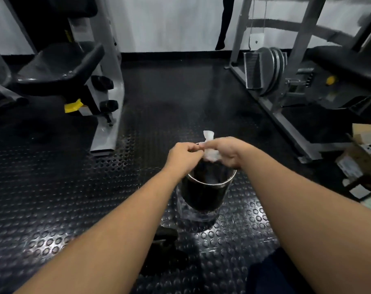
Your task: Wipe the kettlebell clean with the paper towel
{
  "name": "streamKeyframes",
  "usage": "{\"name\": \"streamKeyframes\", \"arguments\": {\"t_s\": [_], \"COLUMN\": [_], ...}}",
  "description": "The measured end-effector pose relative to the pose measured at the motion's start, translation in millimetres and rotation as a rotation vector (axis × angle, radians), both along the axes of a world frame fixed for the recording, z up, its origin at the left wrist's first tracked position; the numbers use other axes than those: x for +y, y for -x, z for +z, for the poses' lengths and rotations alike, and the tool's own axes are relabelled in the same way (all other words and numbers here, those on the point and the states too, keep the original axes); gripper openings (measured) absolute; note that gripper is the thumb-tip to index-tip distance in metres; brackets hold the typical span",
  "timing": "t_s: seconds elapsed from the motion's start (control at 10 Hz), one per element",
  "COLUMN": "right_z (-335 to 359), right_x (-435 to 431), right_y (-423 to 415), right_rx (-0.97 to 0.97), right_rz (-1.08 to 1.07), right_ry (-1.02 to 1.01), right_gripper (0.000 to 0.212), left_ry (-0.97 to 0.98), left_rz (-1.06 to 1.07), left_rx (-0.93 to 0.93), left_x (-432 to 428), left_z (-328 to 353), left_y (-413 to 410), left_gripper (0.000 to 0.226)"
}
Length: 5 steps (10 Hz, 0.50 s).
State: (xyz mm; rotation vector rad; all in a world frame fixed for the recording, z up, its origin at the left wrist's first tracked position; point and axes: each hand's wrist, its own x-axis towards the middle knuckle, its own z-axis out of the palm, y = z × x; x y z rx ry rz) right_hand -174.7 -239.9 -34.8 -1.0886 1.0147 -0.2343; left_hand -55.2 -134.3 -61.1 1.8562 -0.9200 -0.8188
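Observation:
A crumpled white paper towel hangs just above the open top of a metal bin with a dark liner. My right hand grips the towel, one end of which sticks up past its fingers. My left hand meets it from the left, its curled fingertips pinching the towel's edge. A dark rounded object, possibly the kettlebell, sits on the floor in front of the bin, partly hidden by my left forearm.
Black studded rubber flooring covers the room. A grey exercise machine with a black seat stands at the left. At the right is a grey frame with weight plates. Cardboard boxes lie at the right edge.

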Motion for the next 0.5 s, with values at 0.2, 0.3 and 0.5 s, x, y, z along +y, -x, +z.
{"name": "streamKeyframes", "arguments": {"t_s": [0.2, 0.3, 0.5], "right_z": [-80.0, -108.4, -130.4], "right_x": [-59.1, -67.4, -63.0], "right_y": [-19.0, -21.0, -19.9], "right_rx": [0.622, 0.684, 0.757], "right_rz": [0.079, 0.241, 0.37], "right_ry": [0.538, 0.583, 0.707], "right_gripper": [0.024, 0.037, 0.049], "left_ry": [-0.143, -0.221, -0.336], "left_rz": [-0.064, -0.089, -0.133], "left_rx": [-0.219, -0.333, -0.371], "left_x": [-53.0, -64.7, -66.2], "left_z": [-61.7, -77.8, -80.6], "left_y": [-21.7, -39.5, -61.7], "left_gripper": [0.027, 0.027, 0.025]}}
